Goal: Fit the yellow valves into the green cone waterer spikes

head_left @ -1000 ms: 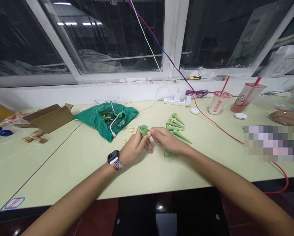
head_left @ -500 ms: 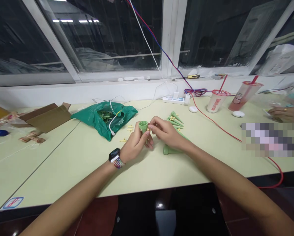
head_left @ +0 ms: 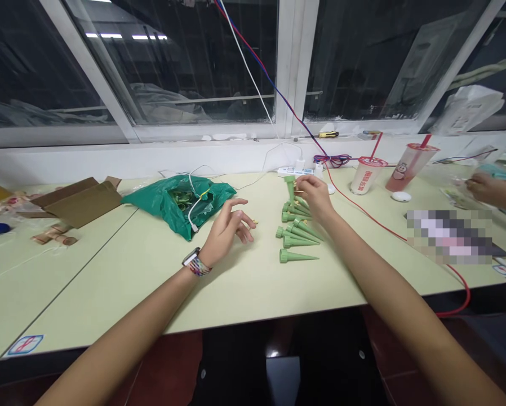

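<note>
My right hand (head_left: pixel 314 194) pinches a green plastic watering spike (head_left: pixel 289 186), wide threaded end up and pointed end down. A bit of yellow shows at my fingertips beside it. Below that hand, several more green watering spikes (head_left: pixel 300 241) lie on the table with their tips to the right. My left hand (head_left: pixel 230 228) holds nothing; its fingers are apart and bent above the tabletop. Next to its fingertips is a small yellow plastic piece (head_left: pixel 255 221). A green plastic bag (head_left: pixel 151 197) lies left of that hand, its mouth open on green parts.
A white cable crosses the bag. At the back stand a power strip (head_left: pixel 295 171) and two drink cups (head_left: pixel 368 176) with straws. A red cable (head_left: pixel 375 217) runs over the right side. Another person's hand (head_left: pixel 492 189) is at far right. Cardboard (head_left: pixel 78 202) lies at left.
My right hand has carried the watering spike away from my left hand, to the right and back, above the other spikes. My left hand has let go and opened.
</note>
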Available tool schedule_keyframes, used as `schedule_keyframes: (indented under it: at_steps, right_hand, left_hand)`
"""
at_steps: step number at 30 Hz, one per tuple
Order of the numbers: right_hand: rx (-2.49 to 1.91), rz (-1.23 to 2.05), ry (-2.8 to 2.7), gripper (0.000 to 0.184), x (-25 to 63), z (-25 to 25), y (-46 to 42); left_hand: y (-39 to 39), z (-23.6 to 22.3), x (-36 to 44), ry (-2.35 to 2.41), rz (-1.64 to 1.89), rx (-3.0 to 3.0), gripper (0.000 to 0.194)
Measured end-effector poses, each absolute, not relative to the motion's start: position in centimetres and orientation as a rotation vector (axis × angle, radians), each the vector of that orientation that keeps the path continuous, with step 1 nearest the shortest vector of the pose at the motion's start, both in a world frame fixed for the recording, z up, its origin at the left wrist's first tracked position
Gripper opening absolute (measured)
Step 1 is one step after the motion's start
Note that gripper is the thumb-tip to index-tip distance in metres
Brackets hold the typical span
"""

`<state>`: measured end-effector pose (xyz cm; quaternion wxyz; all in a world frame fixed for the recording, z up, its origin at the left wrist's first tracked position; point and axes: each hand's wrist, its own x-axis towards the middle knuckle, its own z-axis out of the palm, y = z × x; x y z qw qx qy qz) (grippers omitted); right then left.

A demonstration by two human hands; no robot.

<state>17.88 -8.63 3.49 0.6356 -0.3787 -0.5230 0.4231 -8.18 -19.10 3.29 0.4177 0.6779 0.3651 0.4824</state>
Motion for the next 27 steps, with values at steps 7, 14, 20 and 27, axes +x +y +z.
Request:
schedule_keyframes:
  at_steps: [7,14,20,27]
  right_hand:
    - [-1.520,0.438,-1.204,0.018,24.0,0.3,-4.8]
    - [-1.677,0.371,-1.429,0.031,24.5,-1.6,-3.7]
    - [-1.797,0.226,-1.563,0.040,24.3,-1.7,-4.4]
    - [-1.920,0.169,-1.653,0.039,23.7,-1.3,-5.3]
  left_hand:
    - [-17.8,3.2,-9.0,0.969,1.283,1.576,0.038]
    - [-17.3,2.7,-9.3,1.008,1.272,1.605,0.035]
    - [-16.8,2.9,-10.0,1.060,1.293,1.654,0.031]
    - [-15.4,2.6,-11.6,1.297,1.387,1.771,0.027]
